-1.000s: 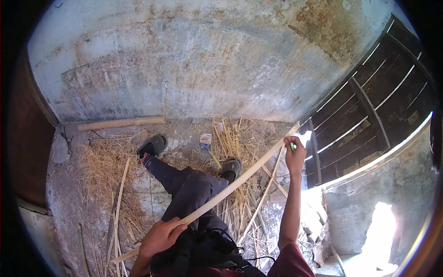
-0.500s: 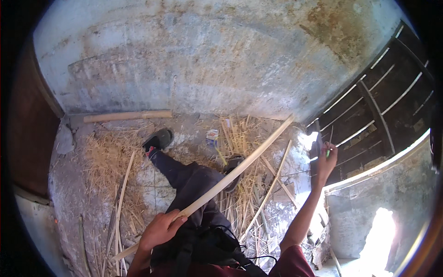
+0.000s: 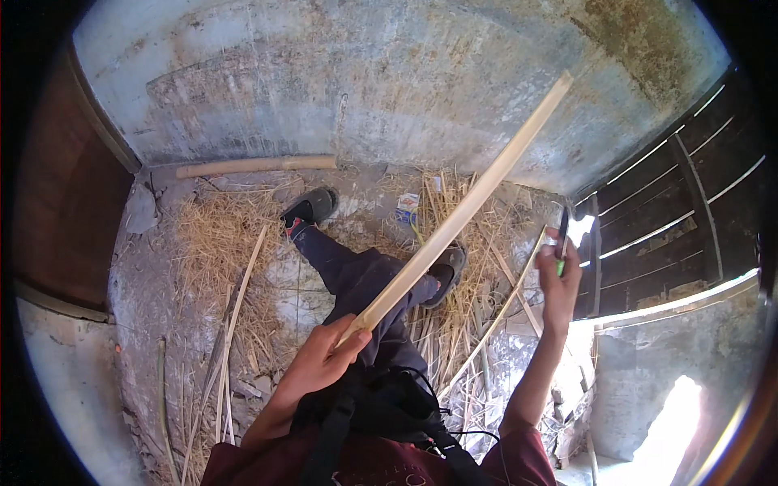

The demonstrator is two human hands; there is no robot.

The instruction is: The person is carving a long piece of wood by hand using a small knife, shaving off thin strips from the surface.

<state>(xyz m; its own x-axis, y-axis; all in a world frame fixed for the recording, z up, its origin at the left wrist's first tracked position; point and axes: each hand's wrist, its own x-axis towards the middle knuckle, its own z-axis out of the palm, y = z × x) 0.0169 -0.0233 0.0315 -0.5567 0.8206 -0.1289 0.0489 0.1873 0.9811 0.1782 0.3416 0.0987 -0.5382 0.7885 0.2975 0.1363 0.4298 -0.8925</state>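
A long, pale bamboo strip (image 3: 463, 212) slants up and to the right across my legs. My left hand (image 3: 324, 358) is closed around its lower end, with the thumb on top. Off to the right, my right hand (image 3: 559, 271) grips a knife (image 3: 563, 231) by its green handle, the dark blade pointing up. The knife is apart from the strip. Below the strip are my legs in dark trousers (image 3: 344, 263) and dark shoes (image 3: 312, 206).
Heaps of straw-like shavings (image 3: 219, 251) and loose strips (image 3: 239, 324) litter the floor. A bamboo pole (image 3: 255, 166) lies along the stained wall (image 3: 308, 89). A small carton (image 3: 407, 208) sits among the shavings. At right stands a dark slatted panel (image 3: 656, 219); at left, a brown door (image 3: 69, 194).
The bamboo strip has risen, its far end now higher against the wall. My left hand has moved up and right. My right hand has turned the knife, showing more of the blade.
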